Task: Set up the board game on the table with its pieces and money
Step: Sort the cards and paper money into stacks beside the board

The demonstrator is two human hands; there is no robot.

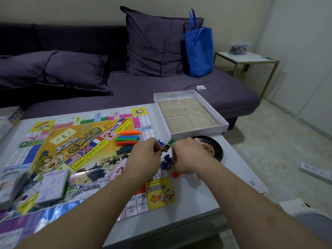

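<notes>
Both hands, left hand [145, 155] and right hand [188, 155], are pinching small game pieces [166, 161] over the bench [233, 169]; light, slippery bits, probably best gripped by their bases.

We're in a home living room. Dark purple sofa [125, 87] runs across the upper half of the frame, with big matching cushions [158, 45] on it and a blue tote bag [198, 51] leaning at its right end. White coffee table [206, 194] in the lower half, pulled up just beside the sofa. Small gold-framed side table [251, 60] in the upper right corner by a plain cream wall. Pale tiled floor [278, 144] on the right, a white power strip [316, 172] lying on it.
</notes>
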